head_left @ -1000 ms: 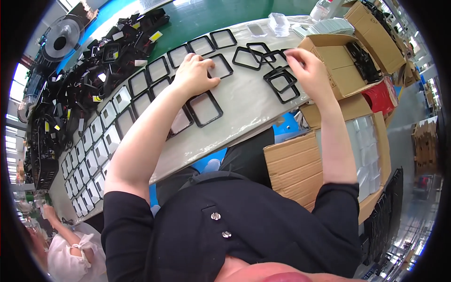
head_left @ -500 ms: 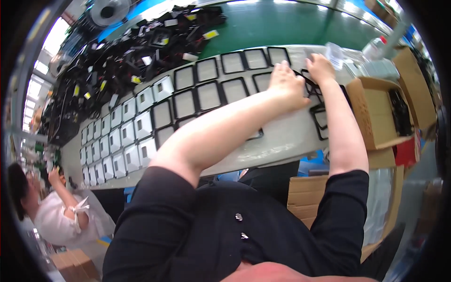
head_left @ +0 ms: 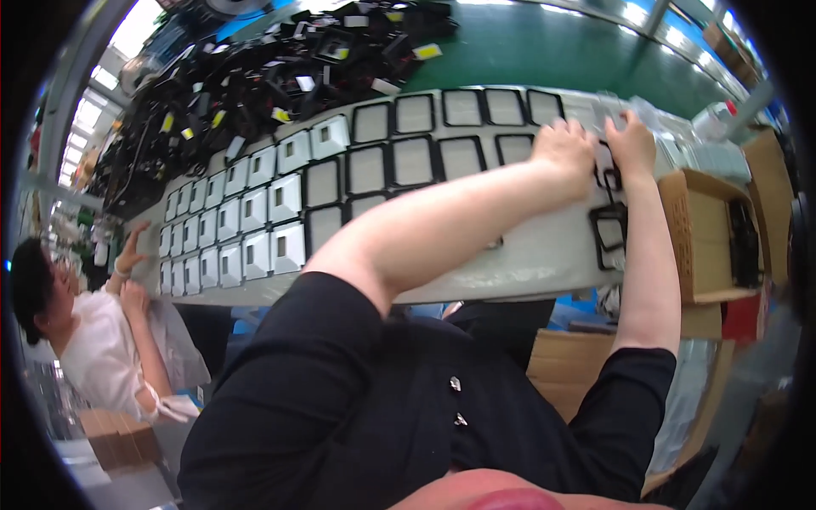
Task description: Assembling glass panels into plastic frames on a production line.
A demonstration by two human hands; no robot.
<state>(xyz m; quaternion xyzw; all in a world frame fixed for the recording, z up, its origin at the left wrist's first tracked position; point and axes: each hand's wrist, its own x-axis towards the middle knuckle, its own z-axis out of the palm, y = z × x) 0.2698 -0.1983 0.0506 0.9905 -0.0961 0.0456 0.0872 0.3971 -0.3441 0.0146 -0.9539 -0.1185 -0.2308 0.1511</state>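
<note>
My left hand (head_left: pixel 564 157) hovers over the right part of the table, next to a black rectangular frame (head_left: pixel 497 151) in the middle row. Its bent fingers are apart and slightly smeared, with nothing seen in them. Close by on the right, my right hand (head_left: pixel 632 149) reaches toward the table's far edge. Its thumb and fingers stand apart beside crumpled clear plastic (head_left: pixel 605 108), and nothing shows between them. Loose black frames (head_left: pixel 600 234) lie overlapping to the left of my right forearm, partly hidden by it.
Rows of black frames (head_left: pixel 368 164) and silver-white housings (head_left: pixel 286 200) cover the table's left and middle. Dark parts (head_left: pixel 280 72) are heaped beyond. At the right are an open cardboard box (head_left: pixel 699 238) and a bottle with a red cap (head_left: pixel 712 121). Another person (head_left: pixel 102 340) is at the left end.
The view has shifted, so the table sits farther right. My hands stay close together near the loose black frames. The other person's hands have moved toward the table's left end.
</note>
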